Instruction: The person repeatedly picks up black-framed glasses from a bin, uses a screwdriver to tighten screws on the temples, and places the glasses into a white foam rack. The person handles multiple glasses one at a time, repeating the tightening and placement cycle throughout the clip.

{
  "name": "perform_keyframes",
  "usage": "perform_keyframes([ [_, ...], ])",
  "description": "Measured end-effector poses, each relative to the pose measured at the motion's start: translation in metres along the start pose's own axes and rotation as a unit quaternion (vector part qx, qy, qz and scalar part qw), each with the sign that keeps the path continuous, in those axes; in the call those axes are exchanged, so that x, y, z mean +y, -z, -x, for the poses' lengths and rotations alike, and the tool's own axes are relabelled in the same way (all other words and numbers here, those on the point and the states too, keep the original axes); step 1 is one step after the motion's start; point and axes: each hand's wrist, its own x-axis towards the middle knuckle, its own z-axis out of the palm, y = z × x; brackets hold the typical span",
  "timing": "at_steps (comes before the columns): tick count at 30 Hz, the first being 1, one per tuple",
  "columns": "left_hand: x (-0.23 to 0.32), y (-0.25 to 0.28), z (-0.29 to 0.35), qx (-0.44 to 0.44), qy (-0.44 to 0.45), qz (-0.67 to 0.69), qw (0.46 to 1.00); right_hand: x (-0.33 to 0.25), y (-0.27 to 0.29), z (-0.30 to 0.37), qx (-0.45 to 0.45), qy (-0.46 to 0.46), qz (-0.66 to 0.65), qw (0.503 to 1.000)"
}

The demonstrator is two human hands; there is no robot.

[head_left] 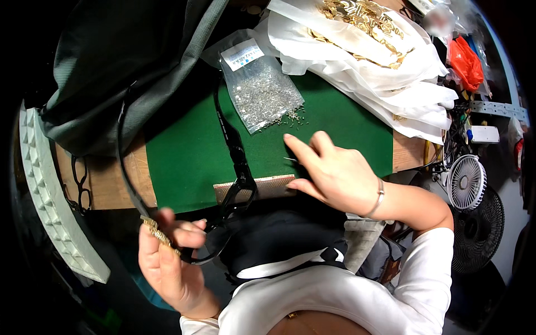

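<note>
Gold trim (161,234) is lining one glasses temple (124,167), left hand (173,268) pinching it past the bench's (111,181) near edge; another temple (230,134) is looking bare, right hand (343,176) holding thumb and forefinger apart.

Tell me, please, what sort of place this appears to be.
Probably a small workshop for putting accessories together: a green mat covers part of the wooden table, with a clear bag of tiny silvery parts and a heap of gold-coloured pieces nearby.
</note>
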Motion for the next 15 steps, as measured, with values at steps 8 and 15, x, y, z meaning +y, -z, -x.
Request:
perform_keyframes([
  [8,0.004,0.016,-0.009,-0.095,0.021,0.065,0.993,0.022,0.010,0.006,0.012,-0.016,-0.114,0.993],
  [15,-0.003,0.017,-0.009,-0.129,0.175,0.354,0.910,0.013,-0.005,0.006,0.061,-0.015,-0.021,0.998],
])
